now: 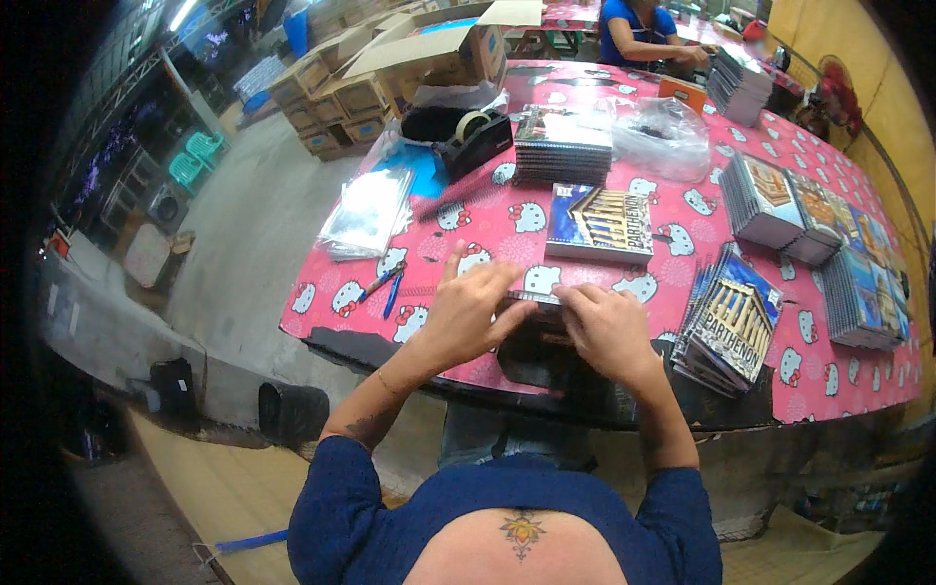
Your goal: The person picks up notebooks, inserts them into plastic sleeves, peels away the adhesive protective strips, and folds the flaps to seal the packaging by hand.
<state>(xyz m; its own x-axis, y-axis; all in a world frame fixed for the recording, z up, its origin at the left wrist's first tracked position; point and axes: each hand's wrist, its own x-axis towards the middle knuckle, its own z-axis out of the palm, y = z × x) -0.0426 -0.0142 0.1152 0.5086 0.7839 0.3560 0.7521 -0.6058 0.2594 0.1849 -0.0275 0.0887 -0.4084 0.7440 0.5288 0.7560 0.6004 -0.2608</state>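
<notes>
Both hands work at the near edge of the table (838,390), which is covered w/ a pink cartoon-cat cloth. Left hand (466,310) and right hand (606,327) are both closed on a thin spiral-bound notebook (534,297), held edge-on between them just above the table edge; fingers curl over its top, thumbs approx. meeting at centre. Notebook cover not visible from this angle. Directly beyond the hands lies a single notebook w/ blue-and-gold temple cover (599,224), flat on the cloth. Right of the right hand: a fanned stack of same-type notebooks (729,320), near but not touching. Left of the left hand: two pens (386,284), side by side. Further back: stack of spiral notebooks (563,146), tape dispenser (474,136), clear plastic sleeves (367,213) at the left table edge, crumpled clear bag (665,136). Cardboard boxes (390,73) stand behind the table. A second person in blue (639,29) is seated at the far end.
</notes>
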